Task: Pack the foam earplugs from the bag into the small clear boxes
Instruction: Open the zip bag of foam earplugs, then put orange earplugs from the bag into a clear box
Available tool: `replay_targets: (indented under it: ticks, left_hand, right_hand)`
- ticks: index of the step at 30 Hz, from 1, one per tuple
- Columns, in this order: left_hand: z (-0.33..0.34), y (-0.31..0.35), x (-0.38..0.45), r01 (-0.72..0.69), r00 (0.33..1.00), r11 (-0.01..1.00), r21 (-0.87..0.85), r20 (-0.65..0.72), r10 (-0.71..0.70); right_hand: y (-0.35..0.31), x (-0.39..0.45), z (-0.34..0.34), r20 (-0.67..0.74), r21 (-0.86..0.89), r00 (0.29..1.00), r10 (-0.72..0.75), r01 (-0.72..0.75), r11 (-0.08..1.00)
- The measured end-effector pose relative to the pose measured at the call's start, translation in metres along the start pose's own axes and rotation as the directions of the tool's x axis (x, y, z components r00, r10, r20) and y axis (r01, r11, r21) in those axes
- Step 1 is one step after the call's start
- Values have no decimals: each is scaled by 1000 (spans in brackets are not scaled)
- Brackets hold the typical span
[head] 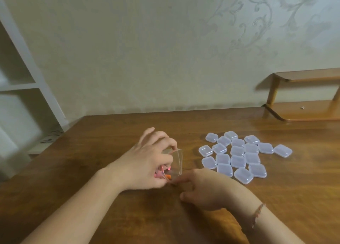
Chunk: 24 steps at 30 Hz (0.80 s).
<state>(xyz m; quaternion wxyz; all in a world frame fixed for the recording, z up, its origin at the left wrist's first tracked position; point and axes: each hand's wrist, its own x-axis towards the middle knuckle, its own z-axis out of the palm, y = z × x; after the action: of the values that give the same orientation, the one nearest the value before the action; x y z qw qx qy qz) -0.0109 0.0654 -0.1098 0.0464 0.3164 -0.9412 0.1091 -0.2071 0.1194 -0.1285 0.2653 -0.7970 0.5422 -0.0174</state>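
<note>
A small clear plastic bag (pixel 177 161) stands near the middle of the wooden table (pixel 110 133). My left hand (pixel 147 161) pinches its top rim and covers most of it. Pink and orange foam earplugs (pixel 166 175) show through the bag's lower part. My right hand (pixel 206 188) lies just right of the bag with its fingers reaching toward the bag's bottom corner; whether they pinch it is blurred. Several small clear boxes (pixel 239 157), all with lids down, lie in a loose cluster to the right of the bag.
A wooden two-tier shelf (pixel 303 96) stands at the table's back right corner against the patterned wall. A white shelving unit (pixel 20 85) stands off the table's left edge. A bracelet (pixel 257 214) circles my right wrist.
</note>
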Motion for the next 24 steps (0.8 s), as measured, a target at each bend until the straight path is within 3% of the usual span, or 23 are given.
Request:
replay_targets:
  ticks: [2,5,9,12,16,24]
  left_hand:
    - [3,2,-8,83,996,992,-96,17,-82]
    - [10,6,-16,262,956,941,-215,190,-223]
    - [35,-15,-23,382,920,885,-267,194,-339]
    - [47,-27,-24,427,904,791,-438,203,-376]
    - [55,-39,-12,342,935,747,-569,128,-331]
    - [50,-55,-2,254,966,857,-449,84,-243]
  right_hand:
    - [-1,2,3,-40,-41,999,-27,26,999]
    - [5,1,-2,-205,8,979,0,1,1000]
    - [28,-5,-13,-561,-79,810,173,-260,962]
    - [38,-3,-13,-565,-163,804,187,-331,929]
    - [42,1,-14,-564,-195,802,199,-363,911]
    - [42,1,-14,-527,-323,841,118,-326,888]
